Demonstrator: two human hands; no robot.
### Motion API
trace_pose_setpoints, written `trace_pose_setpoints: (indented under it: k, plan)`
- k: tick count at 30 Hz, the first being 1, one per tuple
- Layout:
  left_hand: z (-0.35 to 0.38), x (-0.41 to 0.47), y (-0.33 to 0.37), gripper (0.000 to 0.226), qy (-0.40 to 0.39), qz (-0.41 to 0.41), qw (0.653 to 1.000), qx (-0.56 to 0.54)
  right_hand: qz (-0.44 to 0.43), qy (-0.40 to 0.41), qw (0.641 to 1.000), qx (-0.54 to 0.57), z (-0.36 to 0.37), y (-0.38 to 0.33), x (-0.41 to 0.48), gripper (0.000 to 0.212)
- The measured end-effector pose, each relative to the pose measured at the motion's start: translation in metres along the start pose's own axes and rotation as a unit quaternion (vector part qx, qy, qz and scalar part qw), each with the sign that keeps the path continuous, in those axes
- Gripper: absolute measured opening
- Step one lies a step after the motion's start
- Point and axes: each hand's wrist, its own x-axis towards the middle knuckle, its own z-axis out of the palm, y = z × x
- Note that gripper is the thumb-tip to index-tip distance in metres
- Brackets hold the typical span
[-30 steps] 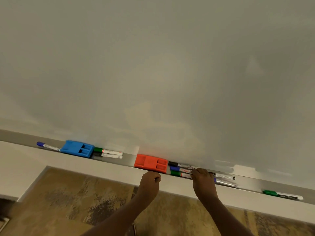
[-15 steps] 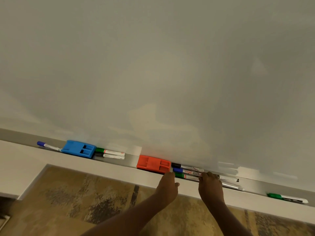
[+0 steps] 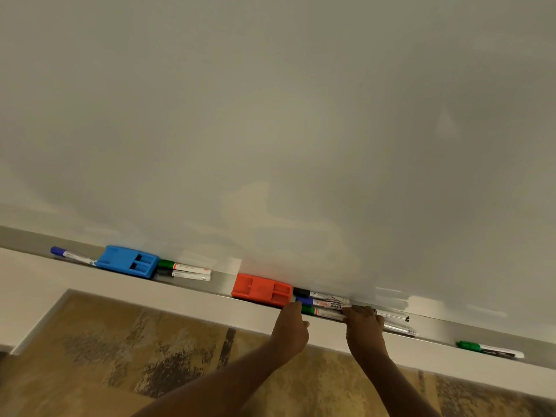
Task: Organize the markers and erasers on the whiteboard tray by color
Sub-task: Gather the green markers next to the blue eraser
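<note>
Presently the mixed marker cluster [image 3: 325, 303] just right of the red eraser [image 3: 261, 289] is being sorted, fingered by both hands, grip unclear; next, its green marker [image 3: 313, 311] seemingly needs lifting clear.

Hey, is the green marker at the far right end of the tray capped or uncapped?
Capped. The green marker lies flat on the tray, its green cap seated on the left end of the white barrel.
</note>
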Motion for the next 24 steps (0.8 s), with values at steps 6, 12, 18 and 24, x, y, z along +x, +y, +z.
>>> trace_pose_setpoints:
  k: [6, 12, 18, 24]
  plan:
    - [-0.001, -0.004, 0.006, 0.056, 0.019, -0.015, 0.999, -0.021, -0.037, -0.005, 0.999, -0.018, -0.002, 0.004, -0.003, 0.040]
    - [-0.005, -0.009, 0.008, 0.041, 0.062, 0.007, 0.997, -0.040, -0.046, 0.033, 0.998, -0.031, -0.004, -0.002, -0.014, 0.042]
    - [-0.028, -0.016, 0.007, 0.029, 0.115, 0.041, 0.989, -0.080, -0.048, 0.051, 0.997, 0.020, -0.013, -0.024, -0.013, 0.048]
    - [-0.066, -0.021, -0.008, 0.023, 0.172, 0.037, 0.980, -0.097, -0.081, 0.041, 0.993, 0.070, -0.021, -0.062, -0.011, 0.044]
